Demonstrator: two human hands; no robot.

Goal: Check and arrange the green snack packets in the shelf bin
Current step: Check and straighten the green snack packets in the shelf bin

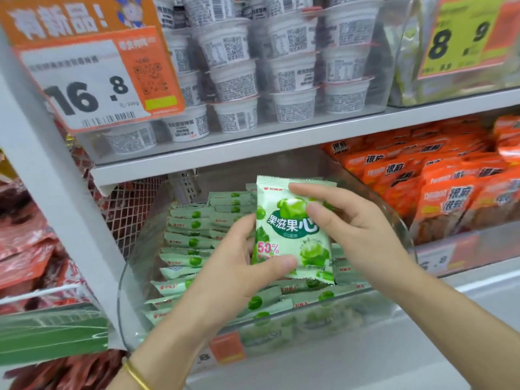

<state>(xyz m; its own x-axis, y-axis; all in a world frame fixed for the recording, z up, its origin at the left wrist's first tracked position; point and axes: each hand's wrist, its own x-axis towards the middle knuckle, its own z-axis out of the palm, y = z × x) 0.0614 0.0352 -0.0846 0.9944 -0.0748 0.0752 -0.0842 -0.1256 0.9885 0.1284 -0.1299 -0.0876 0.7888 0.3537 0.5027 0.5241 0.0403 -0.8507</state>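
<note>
One pale green snack packet (pixel 284 235) with green fruit print is held upright above the clear shelf bin (pixel 135 266), its front facing me. My left hand (pixel 239 274) grips its lower left side, thumb across the bottom front. My right hand (pixel 357 229) pinches its upper right side, thumb on the front and a finger over the top edge. Below, several matching green packets (pixel 191 243) stand in rows on edge inside the bin.
White cups (pixel 233 80) are stacked on the shelf above, behind an orange price sign (pixel 92 80). Orange packets (pixel 450 187) fill the bin to the right. Red packets (pixel 25 249) lie at the left beyond a grey shelf upright (pixel 64 192).
</note>
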